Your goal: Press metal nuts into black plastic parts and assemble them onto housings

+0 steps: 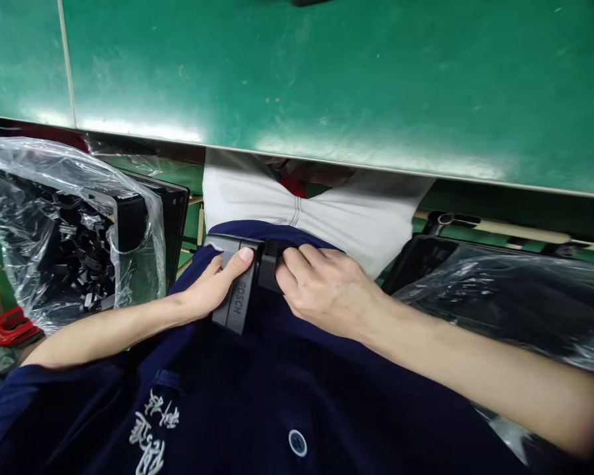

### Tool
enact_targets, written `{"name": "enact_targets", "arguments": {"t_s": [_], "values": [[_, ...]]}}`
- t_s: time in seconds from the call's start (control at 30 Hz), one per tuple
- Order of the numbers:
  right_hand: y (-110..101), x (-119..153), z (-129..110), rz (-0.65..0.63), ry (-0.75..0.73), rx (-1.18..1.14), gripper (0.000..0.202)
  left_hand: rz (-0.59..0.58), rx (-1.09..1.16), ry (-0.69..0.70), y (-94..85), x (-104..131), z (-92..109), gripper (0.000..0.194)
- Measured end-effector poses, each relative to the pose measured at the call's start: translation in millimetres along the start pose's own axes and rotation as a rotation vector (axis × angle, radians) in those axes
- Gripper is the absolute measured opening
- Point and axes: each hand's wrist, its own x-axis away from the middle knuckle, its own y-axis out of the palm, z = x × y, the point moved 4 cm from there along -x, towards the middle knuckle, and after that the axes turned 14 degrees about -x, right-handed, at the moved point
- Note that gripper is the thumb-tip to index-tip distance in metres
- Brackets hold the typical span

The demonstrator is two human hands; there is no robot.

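Against the front of my dark blue shirt is a black casing marked BOSCH point(238, 297). My left hand point(222, 280) holds it, with the thumb pressed on its upper face and the other fingers hidden behind it. Just to its right is a smaller black part point(269, 265), upright and close beside the casing. My right hand point(316, 284) has its fingers curled tightly at the right side of this smaller part. Whether the two black parts are joined cannot be made out.
A green table point(326, 86) spans the top, its edge above my lap. At left, a clear plastic bag point(143, 264) lines a box of small black parts point(86, 247), near a red object point(12, 328). Plastic-covered black container point(475, 290) stands at right.
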Motion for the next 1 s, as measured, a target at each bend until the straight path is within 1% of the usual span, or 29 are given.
{"name": "enact_targets", "arguments": {"t_s": [0.07, 0.13, 0.2, 0.27, 0.33, 0.37, 0.4, 0.47, 0.53, 0.57, 0.63, 0.67, 0.73, 0.8, 0.87, 0.93, 1.0], "values": [[5, -4, 3, -0.066, -0.032, 0.009, 0.020, 0.032, 0.011, -0.089, 4.7, 1, 2, 0.057], [12, -9, 6, -0.140, -0.056, 0.000, 0.024, 0.020, 0.055, -0.141, 9.6, 2, 5, 0.055], [18, -14, 8, -0.181, -0.065, -0.029, 0.029, -0.003, 0.105, -0.179, 12.7, 2, 9, 0.052], [21, -21, 9, -0.174, -0.061, -0.086, 0.032, -0.024, 0.141, -0.246, 14.2, 2, 9, 0.051], [20, -28, 8, -0.144, -0.066, -0.150, 0.034, -0.045, 0.166, -0.292, 15.0, 4, 8, 0.052], [18, -31, 7, -0.146, -0.078, -0.160, 0.033, -0.051, 0.178, -0.293, 15.0, 4, 8, 0.053], [17, -34, 4, -0.175, -0.107, -0.160, 0.032, -0.049, 0.190, -0.278, 14.5, 4, 8, 0.054], [15, -36, -1, -0.290, -0.156, -0.159, 0.027, -0.022, 0.200, -0.219, 12.3, 3, 7, 0.053], [14, -33, -5, -0.374, -0.122, -0.194, 0.019, 0.040, 0.172, -0.102, 8.4, 2, 8, 0.052], [15, -30, -6, -0.381, -0.084, -0.226, 0.015, 0.092, 0.149, -0.032, 5.9, 1, 9, 0.053], [17, -22, -7, -0.348, -0.012, -0.269, 0.007, 0.191, 0.099, 0.085, 2.0, 1, 12, 0.057], [18, -18, -8, -0.324, -0.003, -0.278, 0.005, 0.229, 0.074, 0.124, 0.9, 1, 13, 0.059], [20, -11, -8, -0.263, -0.003, -0.287, 0.010, 0.264, 0.030, 0.174, 0.6, 2, 16, 0.061], [19, -9, -4, -0.180, 0.020, -0.301, 0.018, 0.250, -0.009, 0.207, 1.7, 2, 19, 0.062], [17, -13, 8, -0.096, 0.080, -0.333, 0.025, 0.207, -0.024, 0.207, 3.2, 1, 21, 0.061], [15, -20, 23, -0.016, 0.162, -0.380, 0.029, 0.171, -0.014, 0.180, 4.0, -2, 22, 0.059], [19, -26, 36, 0.025, 0.200, -0.447, 0.029, 0.145, 0.018, 0.128, 4.4, -6, 21, 0.056]]}}
